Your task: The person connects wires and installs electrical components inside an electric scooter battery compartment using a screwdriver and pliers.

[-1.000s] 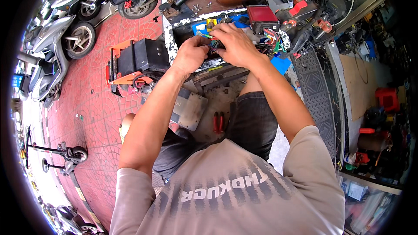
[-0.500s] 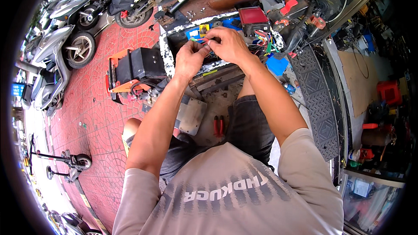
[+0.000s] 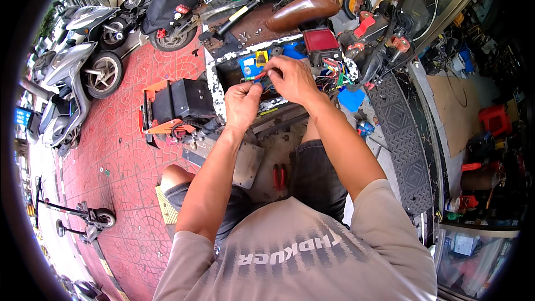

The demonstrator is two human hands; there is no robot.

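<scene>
Both my hands work over an open box point(image 3: 210, 81) with a white, flaking rim, in front of me. My left hand point(image 3: 242, 103) is closed in a pinch at the near side of the box. Higher up and to its right, my right hand point(image 3: 292, 79) pinches a thin red wire point(image 3: 259, 75) that runs between the two hands. Its ends are hidden by my fingers. Behind it lie a blue pack point(image 3: 248, 67) and a small yellow piece point(image 3: 261, 58). At the box's right, coloured wires point(image 3: 336, 68) spill out beside a dark red tail light point(image 3: 320, 39).
Red-handled pliers point(image 3: 279, 177) lie on the ground between my legs. A black case with an orange frame point(image 3: 191, 98) stands left of the box. A brown fender point(image 3: 302, 11) lies beyond it. Parked scooters point(image 3: 69, 86) line the left; a ridged black ramp point(image 3: 398, 128) runs along the right.
My hands have drawn slightly apart, the left one lower and the right one staying at the wire. More of the blue pack shows between them. The whole view has shifted a little.
</scene>
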